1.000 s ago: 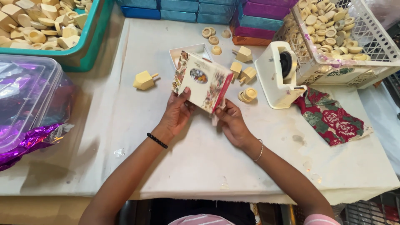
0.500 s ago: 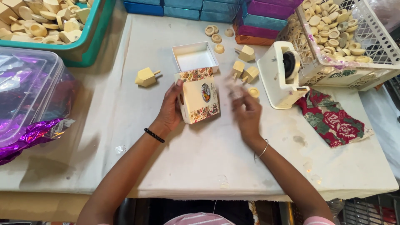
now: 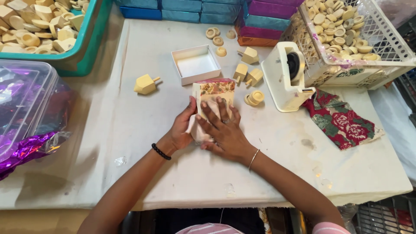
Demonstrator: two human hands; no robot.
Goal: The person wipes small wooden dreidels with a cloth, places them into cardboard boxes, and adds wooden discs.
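Note:
A small floral-patterned cardboard box (image 3: 213,89) stands on the table in front of me. My left hand (image 3: 181,128) grips its left side. My right hand (image 3: 224,130) lies flat over its front face, fingers spread, covering most of it. Just behind it sits an open white box tray (image 3: 196,64). Wooden spinning tops (image 3: 145,83) and wooden rings (image 3: 254,97) lie scattered around the two boxes.
A white tape dispenser (image 3: 286,78) stands to the right, beside a floral cloth (image 3: 340,119). A white basket (image 3: 346,39) and a teal crate (image 3: 47,34) hold wooden pieces. Coloured boxes (image 3: 203,9) line the back. A clear bin of purple foil (image 3: 26,108) sits left.
The floral box was held up and turned between both hands; now it rests on the table with my right hand pressed flat over it. The white tray came into view behind it.

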